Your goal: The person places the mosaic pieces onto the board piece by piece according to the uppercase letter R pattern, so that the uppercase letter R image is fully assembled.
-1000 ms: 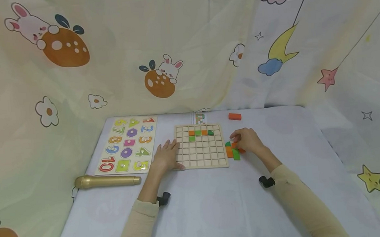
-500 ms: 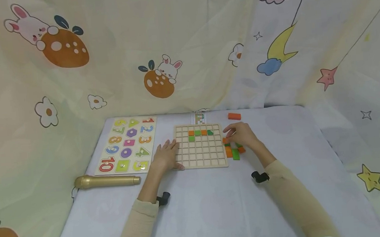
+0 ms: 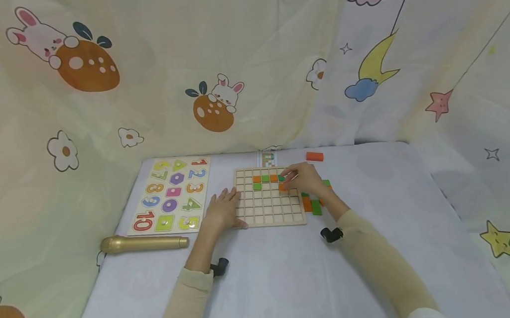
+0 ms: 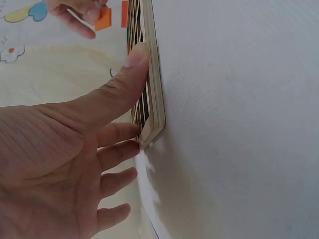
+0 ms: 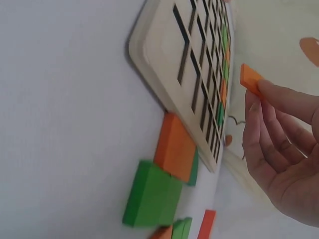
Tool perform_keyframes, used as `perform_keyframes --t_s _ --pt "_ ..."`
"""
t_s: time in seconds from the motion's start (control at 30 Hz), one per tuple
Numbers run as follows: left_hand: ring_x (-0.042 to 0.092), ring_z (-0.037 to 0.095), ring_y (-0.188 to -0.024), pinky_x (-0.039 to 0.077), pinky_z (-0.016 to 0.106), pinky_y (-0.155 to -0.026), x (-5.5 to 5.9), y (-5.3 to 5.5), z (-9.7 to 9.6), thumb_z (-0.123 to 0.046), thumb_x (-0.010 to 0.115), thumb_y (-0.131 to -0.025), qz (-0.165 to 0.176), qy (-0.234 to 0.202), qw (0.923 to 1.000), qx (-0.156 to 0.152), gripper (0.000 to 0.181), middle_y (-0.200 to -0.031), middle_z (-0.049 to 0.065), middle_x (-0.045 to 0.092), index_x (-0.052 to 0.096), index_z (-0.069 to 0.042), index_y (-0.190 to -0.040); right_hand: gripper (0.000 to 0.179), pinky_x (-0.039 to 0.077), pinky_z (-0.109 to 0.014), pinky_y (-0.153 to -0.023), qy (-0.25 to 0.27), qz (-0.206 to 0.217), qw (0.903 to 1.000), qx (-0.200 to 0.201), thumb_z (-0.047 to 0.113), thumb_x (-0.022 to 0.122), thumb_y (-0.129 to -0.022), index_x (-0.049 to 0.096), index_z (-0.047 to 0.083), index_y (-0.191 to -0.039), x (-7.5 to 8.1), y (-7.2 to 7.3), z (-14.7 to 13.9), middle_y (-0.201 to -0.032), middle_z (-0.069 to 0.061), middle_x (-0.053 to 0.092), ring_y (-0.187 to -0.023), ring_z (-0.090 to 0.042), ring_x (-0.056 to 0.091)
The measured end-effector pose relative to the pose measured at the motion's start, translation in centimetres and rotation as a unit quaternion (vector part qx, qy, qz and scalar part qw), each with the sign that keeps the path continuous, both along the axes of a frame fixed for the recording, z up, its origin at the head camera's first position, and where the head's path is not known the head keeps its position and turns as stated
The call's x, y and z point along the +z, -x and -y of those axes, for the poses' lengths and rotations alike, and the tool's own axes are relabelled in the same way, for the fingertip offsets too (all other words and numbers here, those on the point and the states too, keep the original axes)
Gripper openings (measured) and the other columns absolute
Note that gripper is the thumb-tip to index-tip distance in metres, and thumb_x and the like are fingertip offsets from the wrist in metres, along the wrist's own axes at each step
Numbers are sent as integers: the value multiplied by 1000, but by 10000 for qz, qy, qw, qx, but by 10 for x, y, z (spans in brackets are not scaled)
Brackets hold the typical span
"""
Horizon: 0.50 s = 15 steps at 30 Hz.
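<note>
From my head, my right hand (image 3: 307,179) is over the right part of the board (image 3: 269,205), with an orange tile (image 3: 283,187) at the fingertips, just on my side of the dark green piece (image 3: 281,178) at the end of the row. That closeness is the main risk, I'd say: a low swing of my fingers could knock the piece out of its cell. The height of the tile I can't tell from up here. My left hand (image 3: 223,212) lies along the board's left edge, fingers spread; should it slacken while the right one presses, the board could slide or turn and the cells would no longer line up.

From my left wrist, the hand is spread wide and gripping nothing, its thumb laid on the board's near edge and two fingers by the corner — a light brace, I judge, and all of it on one side. A push on the far side could skew the board. The tile shows apart from the board, in my right fingers.

From my right wrist, thumb and fingers pinch the tile by one end, tilted, above the cells. Set down at that slant, it could catch on a divider and pop loose. The orange block (image 5: 177,147) lies right against the board's edge, green blocks (image 5: 152,194) just beside it — a drooping hand could scatter them.
</note>
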State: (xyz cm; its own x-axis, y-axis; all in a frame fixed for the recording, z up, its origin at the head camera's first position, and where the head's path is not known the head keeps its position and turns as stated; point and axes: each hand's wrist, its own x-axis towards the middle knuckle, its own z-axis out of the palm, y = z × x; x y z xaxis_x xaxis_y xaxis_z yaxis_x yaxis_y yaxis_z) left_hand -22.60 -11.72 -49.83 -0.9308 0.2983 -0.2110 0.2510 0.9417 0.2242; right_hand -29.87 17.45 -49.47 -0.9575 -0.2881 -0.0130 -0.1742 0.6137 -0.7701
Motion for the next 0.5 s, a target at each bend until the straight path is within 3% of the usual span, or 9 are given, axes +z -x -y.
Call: perform_keyframes --t_s 0.2,0.5 --pt "21 40 -158 17 63 -127 -1 0 0 -47 92 -71 47 -42 10000 -13 115 -170 17 27 37 -3 -160 35 61 -33 -74 194 30 9997 176 10 88 -84 77 3 -117 -7 3 19 -92 -4 79 -86 -21 72" --pt "21 39 -158 17 62 -127 -3 1 0 -49 93 -70 38 -27 10000 36 115 -170 15 27 37 -4 -161 32 61 -33 -76 155 -259 9983 492 9 87 -85 76 0 -114 -15 9 49 -91 -6 79 -83 -19 74"
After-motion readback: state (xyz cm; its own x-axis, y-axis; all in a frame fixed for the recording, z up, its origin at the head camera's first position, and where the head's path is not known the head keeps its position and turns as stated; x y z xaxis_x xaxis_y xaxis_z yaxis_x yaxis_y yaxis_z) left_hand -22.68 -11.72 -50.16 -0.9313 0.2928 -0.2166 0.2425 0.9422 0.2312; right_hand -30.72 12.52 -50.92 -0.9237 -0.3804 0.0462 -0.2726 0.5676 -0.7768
